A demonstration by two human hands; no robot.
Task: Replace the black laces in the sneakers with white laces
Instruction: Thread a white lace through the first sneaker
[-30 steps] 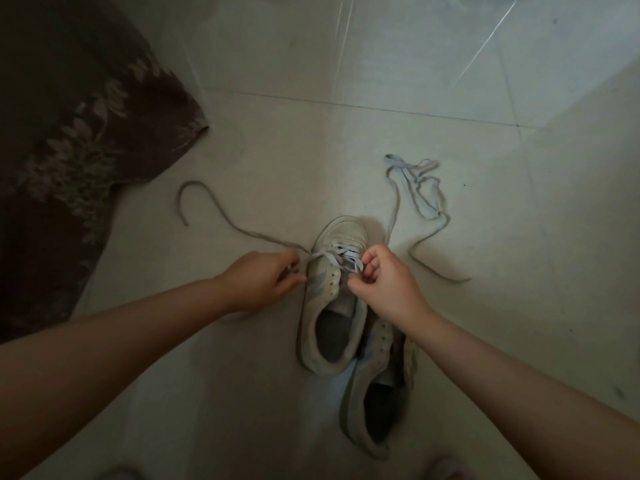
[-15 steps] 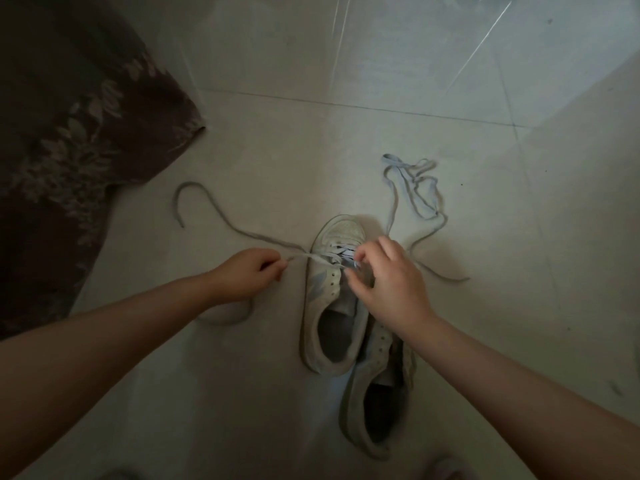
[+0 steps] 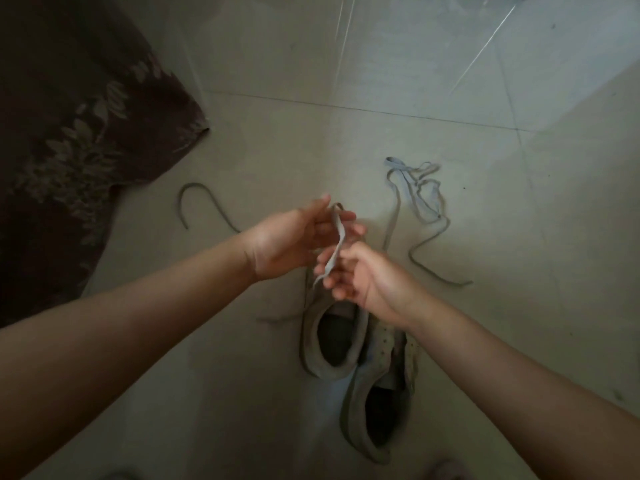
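Both hands have lifted off the sneaker since a moment ago. The left hand [image 3: 294, 240] and right hand [image 3: 353, 271] together pinch a flat, limp lace [image 3: 337, 237] above the near sneaker [image 3: 332, 341] — a worn, pale canvas shape on the tiled floor [image 3: 242, 375]. A second sneaker [image 3: 377, 403] lies behind it; a loose lace [image 3: 415, 202] curls toward the floor's right edge.

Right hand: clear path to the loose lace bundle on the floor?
Probably yes. The bundle lies on bare floor beyond the right hand, nothing between, but its fingers pinch the lace strip.
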